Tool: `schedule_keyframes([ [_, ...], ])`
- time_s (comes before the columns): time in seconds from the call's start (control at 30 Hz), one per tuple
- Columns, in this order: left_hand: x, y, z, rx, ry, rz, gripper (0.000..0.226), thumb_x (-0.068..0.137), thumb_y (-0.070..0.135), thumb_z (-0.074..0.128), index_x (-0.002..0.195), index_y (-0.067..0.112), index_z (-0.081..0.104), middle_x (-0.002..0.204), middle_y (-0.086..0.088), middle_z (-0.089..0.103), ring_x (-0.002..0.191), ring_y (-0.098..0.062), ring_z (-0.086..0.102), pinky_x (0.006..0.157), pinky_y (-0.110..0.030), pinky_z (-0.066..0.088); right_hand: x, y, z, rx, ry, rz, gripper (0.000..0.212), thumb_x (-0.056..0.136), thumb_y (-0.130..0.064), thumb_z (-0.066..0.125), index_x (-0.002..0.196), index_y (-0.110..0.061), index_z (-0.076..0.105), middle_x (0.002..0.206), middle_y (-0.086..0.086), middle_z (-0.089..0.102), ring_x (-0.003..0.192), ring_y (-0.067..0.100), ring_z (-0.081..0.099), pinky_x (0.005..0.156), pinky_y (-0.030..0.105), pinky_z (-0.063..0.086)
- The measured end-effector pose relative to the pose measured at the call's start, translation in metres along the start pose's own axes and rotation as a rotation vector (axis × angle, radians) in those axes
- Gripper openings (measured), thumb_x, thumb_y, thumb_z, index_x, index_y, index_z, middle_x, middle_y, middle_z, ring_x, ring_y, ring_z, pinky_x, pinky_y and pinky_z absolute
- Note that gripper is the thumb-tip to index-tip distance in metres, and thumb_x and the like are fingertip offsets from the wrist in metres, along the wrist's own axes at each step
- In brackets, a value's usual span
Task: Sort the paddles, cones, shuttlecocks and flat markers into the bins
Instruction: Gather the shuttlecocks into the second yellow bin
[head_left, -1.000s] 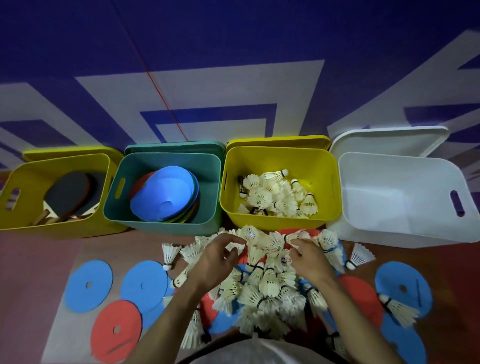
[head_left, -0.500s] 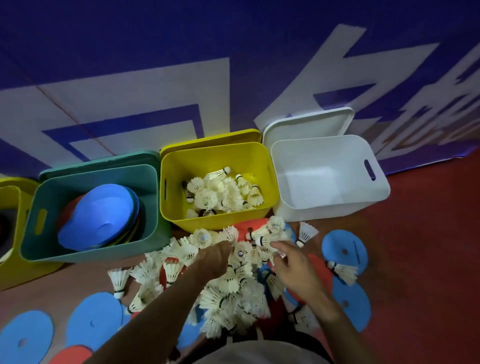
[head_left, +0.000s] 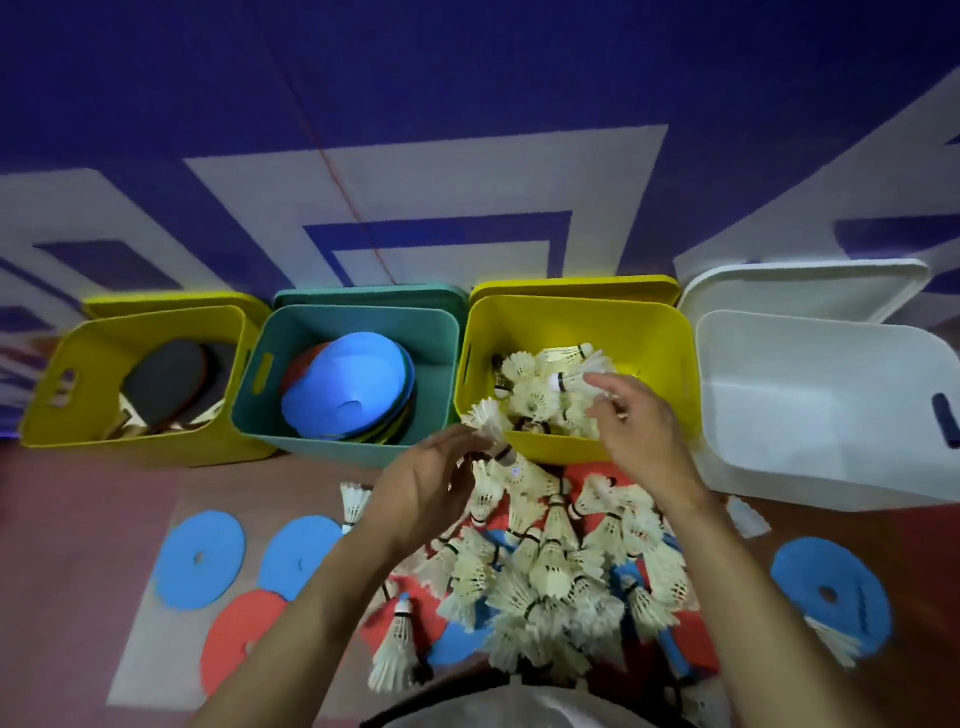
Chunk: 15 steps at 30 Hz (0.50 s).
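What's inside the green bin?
The green bin holds a leaning stack of round cones: a blue one faces up, with red, yellow and green edges peeking out behind it. How many are stacked there can't be seen, nor the bin's floor beneath them.

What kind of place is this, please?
Probably an indoor sports hall: a red and blue patterned sport floor, bins with paddles and shuttlecocks, and flat markers lying on the floor.

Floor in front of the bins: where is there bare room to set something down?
Bare floor lies left of the blue flat markers, in front of the paddle bin, and on the far right past the lone blue marker. The white bin holds nothing. The middle is crowded with the shuttlecock pile under both hands.
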<state>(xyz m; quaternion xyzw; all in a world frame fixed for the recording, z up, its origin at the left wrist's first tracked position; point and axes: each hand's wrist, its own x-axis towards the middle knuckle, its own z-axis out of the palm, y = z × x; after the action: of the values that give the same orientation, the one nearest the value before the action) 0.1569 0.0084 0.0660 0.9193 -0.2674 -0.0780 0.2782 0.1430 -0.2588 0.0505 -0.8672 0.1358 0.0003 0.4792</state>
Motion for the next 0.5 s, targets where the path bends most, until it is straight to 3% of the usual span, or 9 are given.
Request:
schedule_keyframes([
  [0.1,-0.001,-0.009,-0.016,0.000,0.057,-0.030,0.035,0.092,0.009,0.051,0.117,0.030,0.065,0.120,0.016,0.064,0.086,-0.004,0.064,0.069,-0.029,0.056,0.035,0.008,0.008,-0.108,-0.052,0.038,0.034,0.099,-0.021,0.050,0.130,-0.023,0.063,0.137,-0.001,0.059,0.107,0.012,0.063,0.089,0.023,0.045],
  [0.17,0.003,-0.013,-0.021,-0.015,0.063,-0.019,0.034,0.093,0.009,0.050,0.117,0.029,0.065,0.118,0.015,0.064,0.080,-0.005,0.064,0.066,-0.032,0.056,0.050,0.016,0.014,-0.138,-0.105,0.081,0.036,0.100,-0.022,0.048,0.134,-0.022,0.060,0.134,0.002,0.061,0.071,0.004,0.065,0.068,0.018,0.047],
  [0.2,0.006,-0.014,-0.023,-0.026,0.064,-0.016,0.034,0.093,0.009,0.050,0.117,0.029,0.065,0.117,0.015,0.064,0.079,-0.006,0.064,0.066,-0.032,0.055,0.055,0.019,0.018,-0.154,-0.144,0.111,0.037,0.100,-0.024,0.047,0.136,-0.022,0.058,0.133,0.003,0.062,0.063,0.003,0.062,0.062,0.018,0.046],
  [0.23,0.009,-0.014,-0.024,-0.035,0.064,-0.015,0.034,0.093,0.009,0.051,0.117,0.029,0.065,0.116,0.014,0.064,0.079,-0.006,0.064,0.067,-0.032,0.055,0.059,0.023,0.023,-0.182,-0.188,0.137,0.038,0.101,-0.026,0.047,0.138,-0.023,0.056,0.136,0.003,0.060,0.073,0.005,0.065,0.068,0.020,0.048],
  [0.27,0.013,-0.013,-0.024,-0.038,0.061,-0.010,0.034,0.093,0.009,0.051,0.117,0.028,0.065,0.115,0.014,0.064,0.080,-0.007,0.064,0.067,-0.032,0.055,0.063,0.029,0.027,-0.210,-0.230,0.165,0.039,0.101,-0.027,0.047,0.139,-0.022,0.054,0.141,0.002,0.056,0.096,0.011,0.067,0.082,0.023,0.049],
  [0.33,0.024,-0.013,-0.023,-0.021,0.050,0.000,0.034,0.093,0.010,0.053,0.118,0.027,0.065,0.116,0.012,0.065,0.081,-0.009,0.063,0.067,-0.027,0.054,0.065,0.036,0.033,-0.244,-0.305,0.212,0.040,0.102,-0.027,0.048,0.140,-0.020,0.053,0.147,0.002,0.051,0.127,0.021,0.054,0.102,0.031,0.041],
  [0.4,0.041,-0.012,-0.022,0.000,0.027,0.024,0.032,0.094,0.016,0.051,0.121,0.025,0.065,0.119,0.008,0.064,0.082,-0.011,0.061,0.067,-0.024,0.049,0.060,0.040,0.034,-0.260,-0.309,0.209,0.037,0.102,-0.027,0.048,0.138,-0.019,0.055,0.147,0.002,0.051,0.131,0.021,0.050,0.106,0.030,0.037],
  [0.5,0.077,-0.008,-0.016,0.020,-0.001,0.050,0.033,0.097,0.024,0.047,0.127,0.021,0.062,0.127,0.002,0.060,0.086,-0.011,0.056,0.078,-0.030,0.052,0.043,0.040,0.021,-0.236,-0.194,0.122,0.035,0.101,-0.021,0.048,0.133,-0.019,0.060,0.144,0.001,0.049,0.131,0.019,0.048,0.107,0.026,0.033],
])
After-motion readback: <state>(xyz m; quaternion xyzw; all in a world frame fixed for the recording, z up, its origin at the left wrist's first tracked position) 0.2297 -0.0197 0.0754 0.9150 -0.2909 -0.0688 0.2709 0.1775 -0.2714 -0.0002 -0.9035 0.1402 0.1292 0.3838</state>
